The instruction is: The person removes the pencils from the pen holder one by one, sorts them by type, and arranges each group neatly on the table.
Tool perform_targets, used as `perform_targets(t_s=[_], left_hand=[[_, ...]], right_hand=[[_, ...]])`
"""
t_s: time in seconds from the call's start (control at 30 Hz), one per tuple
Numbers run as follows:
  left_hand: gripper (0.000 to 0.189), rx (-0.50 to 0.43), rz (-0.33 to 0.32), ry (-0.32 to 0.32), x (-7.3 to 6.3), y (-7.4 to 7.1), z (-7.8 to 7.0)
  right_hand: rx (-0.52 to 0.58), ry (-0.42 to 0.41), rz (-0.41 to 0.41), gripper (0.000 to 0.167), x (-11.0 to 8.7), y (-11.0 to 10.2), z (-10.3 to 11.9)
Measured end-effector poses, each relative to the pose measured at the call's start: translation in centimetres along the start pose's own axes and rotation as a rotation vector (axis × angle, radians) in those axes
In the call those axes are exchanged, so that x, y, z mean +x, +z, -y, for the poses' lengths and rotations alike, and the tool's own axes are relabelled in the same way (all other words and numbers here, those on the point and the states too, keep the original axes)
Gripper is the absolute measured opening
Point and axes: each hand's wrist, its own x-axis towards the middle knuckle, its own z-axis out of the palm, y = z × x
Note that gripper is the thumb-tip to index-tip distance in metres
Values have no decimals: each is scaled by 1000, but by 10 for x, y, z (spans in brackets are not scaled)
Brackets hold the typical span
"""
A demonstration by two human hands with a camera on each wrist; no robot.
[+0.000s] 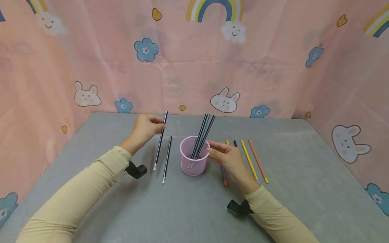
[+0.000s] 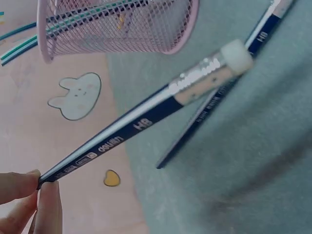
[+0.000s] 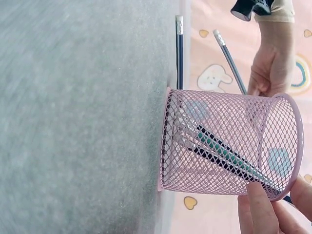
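Observation:
My left hand pinches a dark blue HB pencil near its upper end. In the left wrist view its white eraser end points away from the fingers, and in the head view that end hangs downward. A second dark blue pencil lies on the table just right of it. A pink mesh pencil cup stands upright in the middle, with several dark and green pencils leaning to the right inside, erasers down. My right hand grips the cup's rim on its right side, thumb and fingers at the mesh.
Right of the cup, partly behind my right hand, lie coloured pencils: a yellow pencil, an orange one, a purple one and others. The grey table ends at a pink printed curtain behind and on the sides.

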Motion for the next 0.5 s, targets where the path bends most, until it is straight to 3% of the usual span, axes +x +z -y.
perform_targets(t_s=[0.33,0.5], left_hand=[[26,39,29,-61,11,1,19],[26,107,54,-100,15,4,30]], right_hand=[[0,-1,0,41,0,0,0],[3,1,5,41,0,0,0]])
